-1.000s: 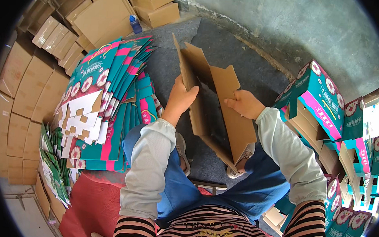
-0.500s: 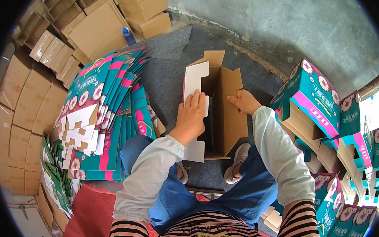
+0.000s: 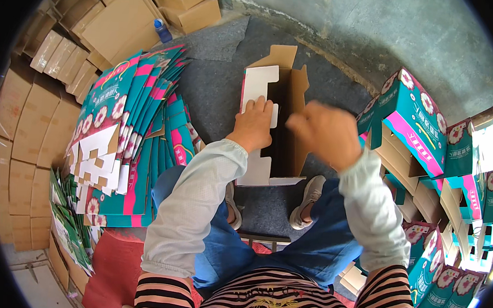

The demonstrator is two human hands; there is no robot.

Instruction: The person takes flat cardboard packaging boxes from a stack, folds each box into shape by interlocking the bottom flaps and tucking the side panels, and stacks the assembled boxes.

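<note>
The right hand (image 3: 326,132) has come up off the box (image 3: 271,121) and looks loosely curled and empty, though it is blurry, while the left hand (image 3: 254,125) presses flat on the white flap to hold the box steady on the floor between the feet.

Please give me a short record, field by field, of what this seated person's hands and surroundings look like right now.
left hand: pressed flat on the white flap of the half-folded brown cardboard carton
right hand: raised above the carton, blurred, contact unclear
left side: fanned stack of flat teal-and-pink printed carton blanks
right side: pile of assembled teal-and-pink boxes
far left: plain brown cardboard sheets
floor: grey mat
top: small blue bottle
</note>
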